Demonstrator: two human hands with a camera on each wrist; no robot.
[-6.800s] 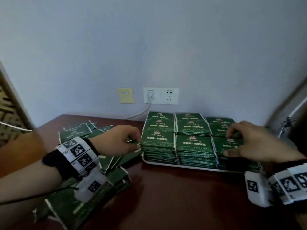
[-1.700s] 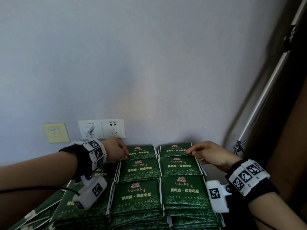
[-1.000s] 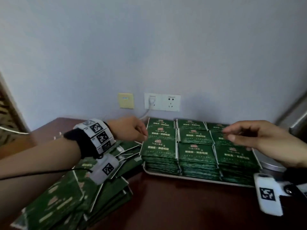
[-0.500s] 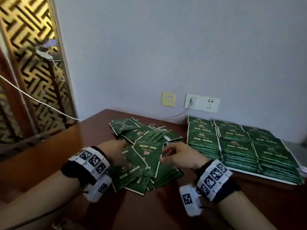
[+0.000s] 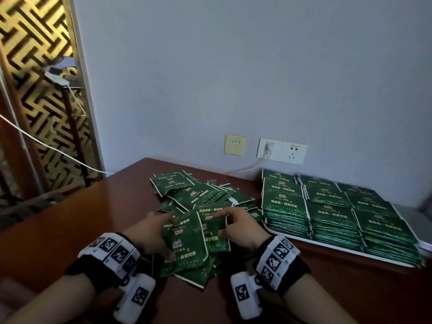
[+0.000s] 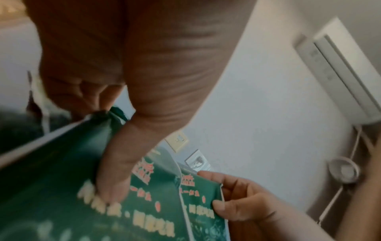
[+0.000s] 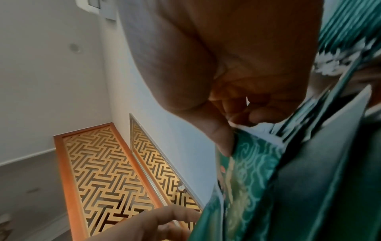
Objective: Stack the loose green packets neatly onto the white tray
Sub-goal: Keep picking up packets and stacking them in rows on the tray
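A loose pile of green packets [image 5: 194, 199] lies on the brown table, left of the white tray [image 5: 327, 246]. The tray carries neat rows of stacked green packets [image 5: 332, 213]. Over the near part of the pile my left hand [image 5: 161, 232] grips one packet [image 5: 184, 242], thumb on its printed face [image 6: 111, 181]. Beside it my right hand [image 5: 225, 224] pinches the edge of a second packet [image 5: 216, 235] between thumb and fingers; its thumb [image 7: 223, 140] presses the green face. The two held packets overlap a little.
Wall sockets [image 5: 281, 150] with a plugged white cable sit behind the tray. A gold lattice screen [image 5: 35, 90] and a slack white cord stand at the left. Bare table [image 5: 93, 218] shows left of the pile and in front of the tray.
Both hands left the stacks on the tray and came over to the loose pile. Each has since taken hold of a packet and raised it slightly.
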